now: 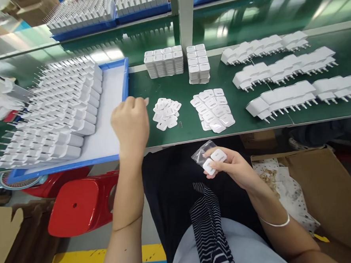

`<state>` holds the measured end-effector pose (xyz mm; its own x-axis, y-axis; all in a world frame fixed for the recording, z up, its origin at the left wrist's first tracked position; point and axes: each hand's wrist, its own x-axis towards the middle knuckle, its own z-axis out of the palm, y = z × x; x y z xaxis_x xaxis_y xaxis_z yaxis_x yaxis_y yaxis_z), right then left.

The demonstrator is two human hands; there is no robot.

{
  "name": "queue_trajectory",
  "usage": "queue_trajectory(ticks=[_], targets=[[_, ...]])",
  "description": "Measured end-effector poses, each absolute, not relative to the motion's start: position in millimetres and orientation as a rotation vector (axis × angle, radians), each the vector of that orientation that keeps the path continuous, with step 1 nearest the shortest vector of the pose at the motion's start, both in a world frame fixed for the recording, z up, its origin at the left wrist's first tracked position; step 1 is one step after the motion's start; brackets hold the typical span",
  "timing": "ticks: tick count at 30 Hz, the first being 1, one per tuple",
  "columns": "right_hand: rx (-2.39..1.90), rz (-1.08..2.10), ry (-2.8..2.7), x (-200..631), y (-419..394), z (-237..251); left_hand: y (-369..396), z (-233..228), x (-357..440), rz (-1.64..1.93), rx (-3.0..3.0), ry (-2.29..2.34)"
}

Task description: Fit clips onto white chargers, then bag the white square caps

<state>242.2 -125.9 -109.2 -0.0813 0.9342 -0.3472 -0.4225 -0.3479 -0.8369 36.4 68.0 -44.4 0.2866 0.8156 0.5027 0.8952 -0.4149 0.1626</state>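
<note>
My left hand (130, 124) hovers over the green bench edge beside the blue tray (126, 77), fingers curled, with something small at the fingertips that I cannot make out. My right hand (229, 166) is down over my lap and holds two small white square caps (214, 161) together with a crumpled clear plastic bag (199, 154). A loose heap of white caps (166, 113) lies just right of my left hand. A second spread of white caps (212, 109) lies further right.
The blue tray holds rows of white plug adapters (58, 107). Stacks of white caps (163, 61) stand at the back. Rows of adapters (291, 75) fill the right of the bench. A cardboard box (325, 193) sits at my right, a red stool (81, 204) at my left.
</note>
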Motion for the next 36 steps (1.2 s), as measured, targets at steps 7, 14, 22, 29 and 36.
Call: queue_trajectory(ticks=[7, 14, 22, 29, 36], targets=[[-1.189, 1.466, -0.707, 236, -110, -111, 67, -65, 66, -0.528, -2.646, -1.583], [-0.982, 1.639, -0.817, 237, -99, -101, 6, -45, 66, -0.609, -3.574, -1.007], [-0.972, 1.535, -0.743, 225, -99, -107, -40, -73, 59, -1.548, -3.651, -1.940], [-1.059, 1.536, -0.798, 215, -101, -115, -48, -71, 56, -0.954, -3.010, -1.171], [-1.014, 1.586, -1.065, 217, -104, -100, -40, -63, 54, -0.499, -3.602, -1.083]])
